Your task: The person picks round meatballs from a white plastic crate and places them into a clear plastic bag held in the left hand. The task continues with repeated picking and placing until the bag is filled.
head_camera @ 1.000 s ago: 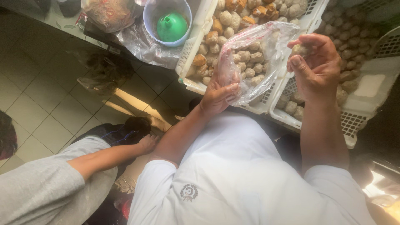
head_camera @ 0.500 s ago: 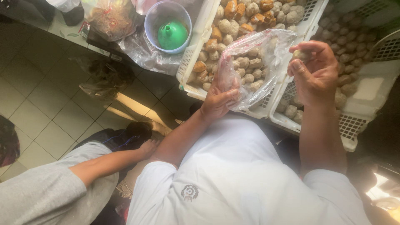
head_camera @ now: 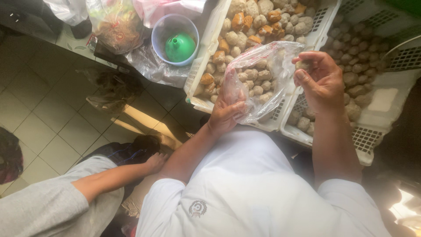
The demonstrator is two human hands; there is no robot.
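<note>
The left hand pinches the near edge of a clear plastic bag of meatballs, held over the white basket. The right hand, just right of the bag's mouth, pinches one meatball in its grip.

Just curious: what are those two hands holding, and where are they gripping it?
The left hand grips a clear plastic bag at its lower edge; the right hand pinches a pale ball at the bag's mouth.

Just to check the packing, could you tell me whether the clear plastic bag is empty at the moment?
No, the clear plastic bag held up by the left hand already has a heap of pale round balls inside it.
</note>
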